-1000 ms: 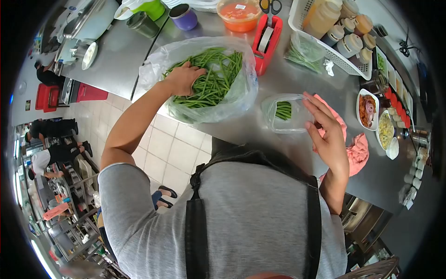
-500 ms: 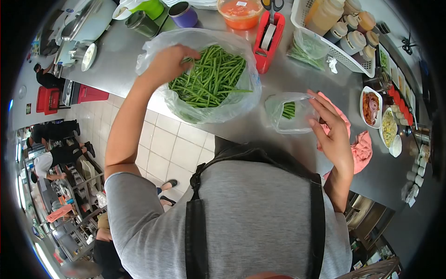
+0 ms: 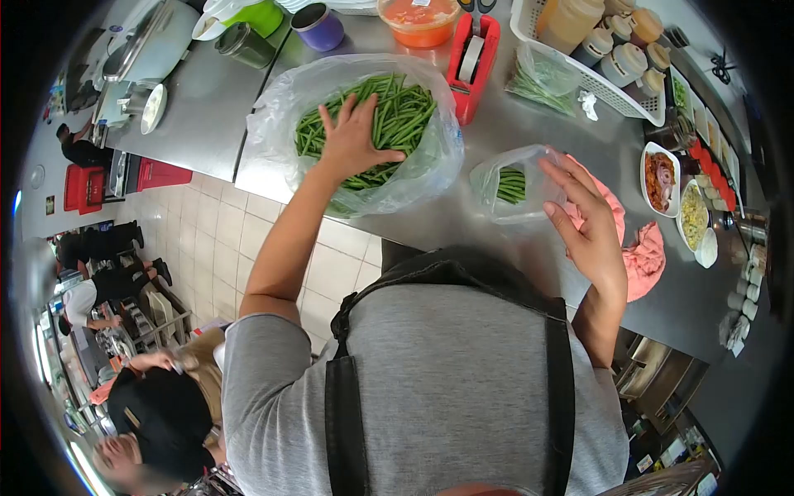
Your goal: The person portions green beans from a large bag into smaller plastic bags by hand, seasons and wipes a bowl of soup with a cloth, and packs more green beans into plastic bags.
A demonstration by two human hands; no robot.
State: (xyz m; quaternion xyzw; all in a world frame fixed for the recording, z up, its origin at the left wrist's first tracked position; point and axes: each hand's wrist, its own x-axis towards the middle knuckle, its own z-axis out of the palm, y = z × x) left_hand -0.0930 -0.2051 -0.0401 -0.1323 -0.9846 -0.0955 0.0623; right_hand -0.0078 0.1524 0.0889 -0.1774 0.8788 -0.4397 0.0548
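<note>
A heap of green beans (image 3: 407, 112) fills a large clear plastic bag (image 3: 275, 116) whose mouth is rolled wide. My left hand (image 3: 351, 145) lies over the heap with its fingers spread, touching the beans. To the right, a small clear plastic bag (image 3: 482, 183) rests on the steel counter with a short bundle of beans (image 3: 511, 187) inside. At that bag's right rim is my right hand (image 3: 589, 223), fingers stretched and thumb apart, touching the film. A pink cloth (image 3: 645, 260) lies beside and partly under this hand.
A red tape dispenser (image 3: 471, 70) stands right of the large bag, near a bagged green vegetable (image 3: 538, 83). Behind are an orange tub (image 3: 418, 29), a purple cup (image 3: 318, 29) and a white basket (image 3: 612, 91) of bottles. Co-workers (image 3: 169, 413) stand at left.
My left hand has moved right and down from the large bag's left side to the middle of the heap, its fingers now spread. My right hand stays at the small bag.
</note>
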